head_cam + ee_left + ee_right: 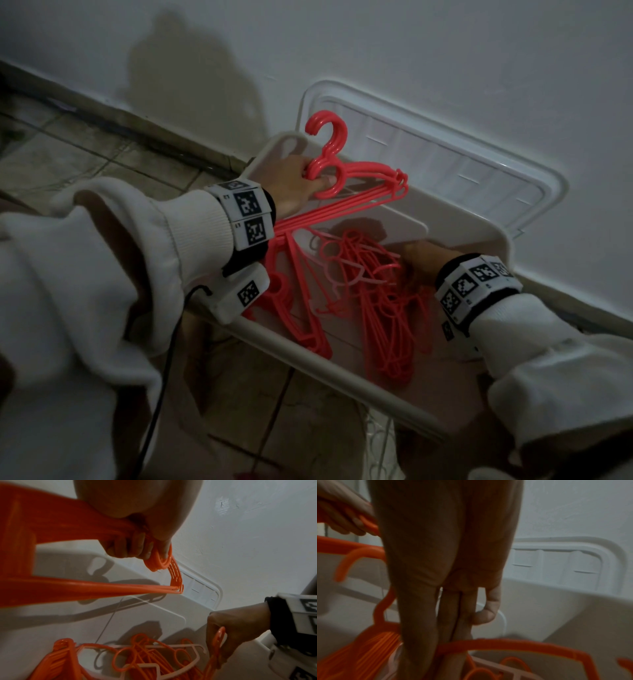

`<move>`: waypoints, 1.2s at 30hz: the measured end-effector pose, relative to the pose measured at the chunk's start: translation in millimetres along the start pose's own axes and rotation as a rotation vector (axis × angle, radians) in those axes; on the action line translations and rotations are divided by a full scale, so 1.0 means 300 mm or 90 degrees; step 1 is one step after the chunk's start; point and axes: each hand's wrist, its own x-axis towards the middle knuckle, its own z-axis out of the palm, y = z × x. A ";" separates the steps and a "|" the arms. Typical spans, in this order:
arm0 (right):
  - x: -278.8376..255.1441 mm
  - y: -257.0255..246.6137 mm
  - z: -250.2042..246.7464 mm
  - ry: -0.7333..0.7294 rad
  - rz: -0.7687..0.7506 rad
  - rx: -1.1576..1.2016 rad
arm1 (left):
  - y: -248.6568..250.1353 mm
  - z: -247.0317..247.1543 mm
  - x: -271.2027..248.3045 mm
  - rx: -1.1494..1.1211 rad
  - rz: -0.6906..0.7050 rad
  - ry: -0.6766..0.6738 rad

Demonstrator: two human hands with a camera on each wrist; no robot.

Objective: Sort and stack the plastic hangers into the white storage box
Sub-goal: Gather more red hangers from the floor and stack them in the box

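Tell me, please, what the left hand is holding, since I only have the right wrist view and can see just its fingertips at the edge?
Observer: The left hand grips a bundle of hangers by their hooks, raised over the box.
Operator: Thank you. Where exactly does the right hand hold its hanger?
Observer: In the left wrist view, the right hand pinches a single hanger just below its hook.
Operator: And what lies under it?
Observer: A loose pile of tangled hangers, a few of them white, on the box floor.
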 end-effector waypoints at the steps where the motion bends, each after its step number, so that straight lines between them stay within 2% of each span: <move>1: -0.001 0.001 -0.005 -0.017 -0.004 0.006 | 0.002 -0.001 0.001 -0.007 0.003 -0.001; 8: 0.012 0.021 -0.027 -0.025 -0.065 0.023 | 0.007 -0.005 0.000 0.031 0.014 -0.005; 11: -0.003 0.015 -0.021 -0.010 -0.036 0.013 | -0.001 -0.002 0.004 0.037 0.008 -0.010; 14: -0.016 0.012 -0.005 0.062 0.023 -0.008 | -0.004 -0.001 0.005 0.057 0.006 -0.020; 17: -0.023 0.018 -0.011 0.074 -0.003 -0.030 | 0.001 -0.003 0.004 0.065 0.005 -0.030; 19: -0.028 0.022 -0.028 0.095 -0.032 0.024 | 0.003 -0.006 -0.001 0.077 -0.002 -0.046; 24: -0.060 -0.009 -0.082 0.256 -0.145 0.196 | 0.005 0.004 -0.036 0.076 0.021 -0.091; 27: -0.074 -0.039 -0.110 0.303 -0.156 0.275 | 0.009 0.012 -0.050 0.067 0.008 -0.174; 29: -0.083 -0.054 -0.118 0.340 -0.157 0.265 | 0.014 0.013 -0.050 0.061 -0.014 -0.182; 34: -0.076 -0.088 -0.130 0.392 -0.196 0.321 | 0.033 0.041 -0.062 -0.019 -0.044 -0.234; 36: -0.045 -0.096 -0.116 0.382 -0.251 0.439 | 0.024 0.054 -0.059 -0.023 -0.032 -0.243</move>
